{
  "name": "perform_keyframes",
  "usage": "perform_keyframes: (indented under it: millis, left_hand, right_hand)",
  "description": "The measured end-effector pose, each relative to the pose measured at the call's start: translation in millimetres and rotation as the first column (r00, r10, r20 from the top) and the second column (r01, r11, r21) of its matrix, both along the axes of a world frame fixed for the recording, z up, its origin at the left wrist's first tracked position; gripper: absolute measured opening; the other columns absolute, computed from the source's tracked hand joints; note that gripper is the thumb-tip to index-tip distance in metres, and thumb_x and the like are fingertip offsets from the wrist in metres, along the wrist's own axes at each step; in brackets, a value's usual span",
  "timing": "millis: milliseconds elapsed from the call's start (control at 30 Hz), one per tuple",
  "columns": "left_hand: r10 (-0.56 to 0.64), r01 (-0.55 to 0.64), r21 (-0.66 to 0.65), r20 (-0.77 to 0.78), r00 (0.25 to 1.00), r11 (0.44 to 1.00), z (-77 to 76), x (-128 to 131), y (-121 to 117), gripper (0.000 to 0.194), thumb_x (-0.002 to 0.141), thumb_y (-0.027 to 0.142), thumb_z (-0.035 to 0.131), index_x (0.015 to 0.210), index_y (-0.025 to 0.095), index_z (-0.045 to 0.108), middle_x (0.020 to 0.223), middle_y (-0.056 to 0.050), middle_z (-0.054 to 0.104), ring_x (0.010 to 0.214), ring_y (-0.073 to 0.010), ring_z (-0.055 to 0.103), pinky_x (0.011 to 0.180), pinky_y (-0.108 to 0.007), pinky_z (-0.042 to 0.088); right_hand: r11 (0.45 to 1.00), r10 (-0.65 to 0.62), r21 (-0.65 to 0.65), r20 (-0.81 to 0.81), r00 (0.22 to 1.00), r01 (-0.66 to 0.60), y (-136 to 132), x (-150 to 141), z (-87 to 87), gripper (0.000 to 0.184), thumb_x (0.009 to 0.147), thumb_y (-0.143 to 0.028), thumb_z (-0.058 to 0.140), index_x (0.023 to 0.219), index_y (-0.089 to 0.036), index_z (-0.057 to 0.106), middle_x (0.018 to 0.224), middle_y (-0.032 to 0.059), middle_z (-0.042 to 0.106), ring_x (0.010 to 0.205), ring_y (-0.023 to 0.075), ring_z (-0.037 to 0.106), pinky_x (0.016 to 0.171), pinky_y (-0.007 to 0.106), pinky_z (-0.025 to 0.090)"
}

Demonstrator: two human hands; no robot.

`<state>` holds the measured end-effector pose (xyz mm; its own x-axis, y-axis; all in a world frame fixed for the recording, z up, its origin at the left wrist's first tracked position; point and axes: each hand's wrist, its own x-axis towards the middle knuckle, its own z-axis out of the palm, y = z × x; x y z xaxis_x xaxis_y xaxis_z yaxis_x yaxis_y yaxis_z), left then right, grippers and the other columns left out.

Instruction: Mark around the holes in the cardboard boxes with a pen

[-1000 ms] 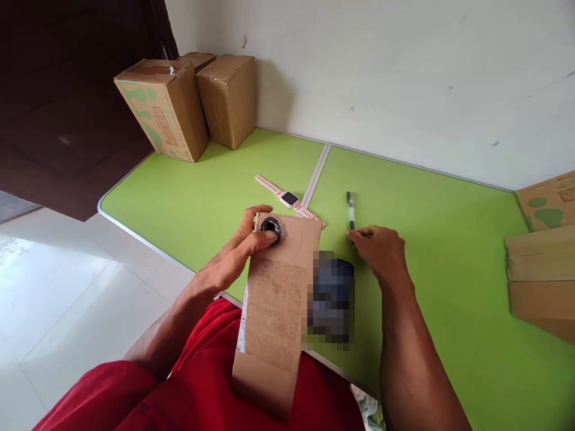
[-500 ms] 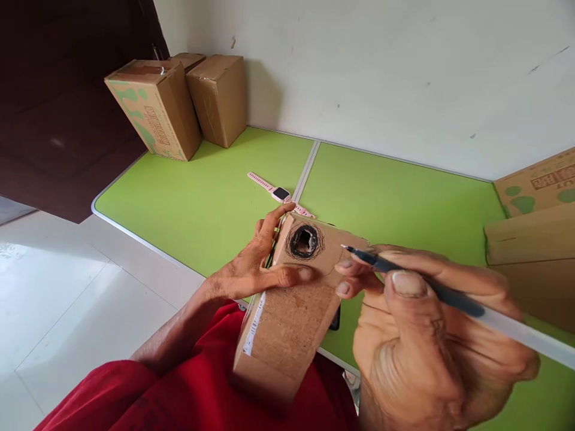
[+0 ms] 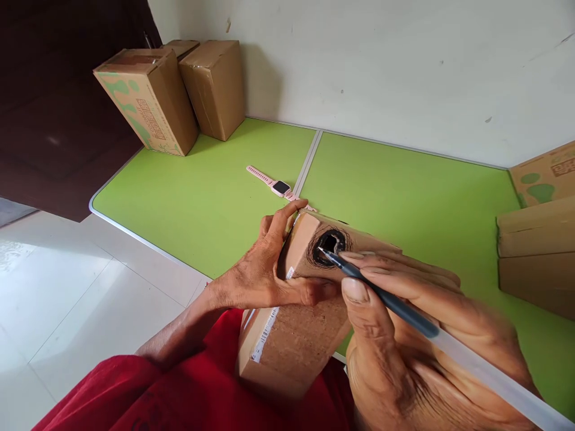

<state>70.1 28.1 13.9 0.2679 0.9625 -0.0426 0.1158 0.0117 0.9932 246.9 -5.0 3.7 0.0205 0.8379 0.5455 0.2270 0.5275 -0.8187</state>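
Observation:
My left hand (image 3: 265, 275) grips a small brown cardboard box (image 3: 296, 335) by its left side, thumb pressed across its front face. The box leans against my lap at the table's near edge. Near its upper end is a ragged hole ringed with black scribble (image 3: 330, 245). My right hand (image 3: 404, 341) is closed on a pen (image 3: 395, 311) with a dark grip and clear barrel. The pen tip sits at the edge of the hole.
A pink smartwatch (image 3: 279, 187) lies flat on the green table (image 3: 202, 203) beyond the box. Two cardboard boxes (image 3: 148, 99) stand at the far left corner against the wall. More cardboard (image 3: 534, 251) is stacked at the right. White tiled floor lies left.
My right hand picked the pen up off the table, brought it close, and set its tip at the hole. The left hand tilted the box up and shifted its grip.

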Motion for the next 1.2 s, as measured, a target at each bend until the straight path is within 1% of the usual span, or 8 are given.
perform_keyframes:
  millis: [100,533,800,967,1000,1067,1100,1200]
  left_hand:
    - [0.011,-0.011,0.013,0.007,1.000,1.000,-2.5,-1,-1,0.123,0.079,0.050,0.094,0.177,0.022,0.026,0.166,-0.019,0.047,0.151,-0.0448,0.049,0.135,-0.062,0.040]
    - [0.054,-0.052,-0.058,0.036,0.998,0.997,-2.1,-1,-4,0.116,0.081,0.048,0.094,0.177,0.034,0.029,0.164,-0.015,0.051,0.157,-0.0450,0.046,0.135,-0.063,0.038]
    - [0.055,-0.050,-0.107,0.047,0.997,0.993,-4.1,-2,-3,0.123,0.080,0.051,0.095,0.180,0.028,0.026,0.167,-0.017,0.054,0.161,-0.0450,0.046,0.139,-0.065,0.034]
    - [0.099,-0.083,-0.131,0.119,0.988,0.988,-12.0,-14,-8,0.120,0.084,0.056,0.095,0.181,0.035,0.028,0.170,-0.014,0.054,0.163,-0.0483,0.047,0.138,-0.067,0.034]
    - [0.118,-0.098,-0.147,0.136,0.984,0.984,-14.3,-18,-9,0.118,0.086,0.058,0.094,0.181,0.037,0.028,0.172,-0.013,0.054,0.162,-0.0483,0.048,0.137,-0.067,0.035]
    - [0.157,-0.130,-0.172,0.153,0.976,0.976,-18.7,-26,-12,0.117,0.088,0.062,0.092,0.182,0.039,0.026,0.173,-0.012,0.054,0.161,-0.0480,0.049,0.136,-0.065,0.038]
    - [0.174,-0.145,-0.181,0.160,0.972,0.973,-20.8,-29,-13,0.118,0.088,0.063,0.091,0.182,0.039,0.025,0.174,-0.011,0.054,0.161,-0.0478,0.049,0.135,-0.064,0.039]
    - [0.200,-0.163,-0.196,0.184,0.962,0.967,-25.0,-36,-13,0.123,0.086,0.065,0.091,0.183,0.036,0.020,0.174,-0.012,0.055,0.161,-0.0476,0.049,0.133,-0.061,0.044]
  right_hand:
    - [0.992,-0.093,0.086,-0.015,0.996,0.094,4,-2,11.3,0.034,0.097,-0.009,0.084,0.121,-0.033,0.083,0.111,0.0056,0.085,0.108,0.0367,0.083,0.099,0.065,0.068]
    - [0.995,-0.066,0.070,-0.010,0.998,0.066,6,10,18.4,0.036,0.094,-0.004,0.082,0.115,-0.032,0.081,0.101,0.0031,0.081,0.092,0.0318,0.077,0.089,0.056,0.063]
    - [0.977,-0.208,-0.059,-0.084,0.975,0.203,16,0,28.7,0.005,0.106,-0.029,0.084,0.103,-0.032,0.080,0.096,0.0044,0.080,0.084,0.0287,0.078,0.076,0.047,0.061]
    - [0.947,-0.320,-0.077,-0.276,0.906,0.312,63,28,18.0,0.024,0.102,-0.050,0.078,0.093,-0.032,0.064,0.086,0.0049,0.075,0.076,0.0301,0.074,0.056,0.040,0.051]
    - [0.945,-0.313,-0.161,-0.210,0.926,0.283,75,40,9.9,0.027,0.100,-0.055,0.079,0.095,-0.033,0.063,0.085,0.0046,0.075,0.075,0.0304,0.074,0.055,0.039,0.049]
    - [0.872,-0.261,-0.355,0.244,0.934,0.336,95,66,-10.6,0.035,0.102,-0.061,0.069,0.087,-0.032,0.058,0.073,0.0034,0.069,0.062,0.0272,0.066,0.058,0.040,0.047]
    - [0.817,-0.124,-0.441,0.494,0.860,0.371,103,77,-21.7,0.038,0.105,-0.060,0.064,0.082,-0.031,0.055,0.068,0.0033,0.067,0.061,0.0270,0.065,0.061,0.040,0.046]
    - [0.717,0.051,-0.490,0.746,0.664,0.496,115,93,-51.8,0.034,0.103,-0.043,0.063,0.075,-0.030,0.051,0.068,0.0065,0.067,0.070,0.0304,0.066,0.064,0.038,0.039]
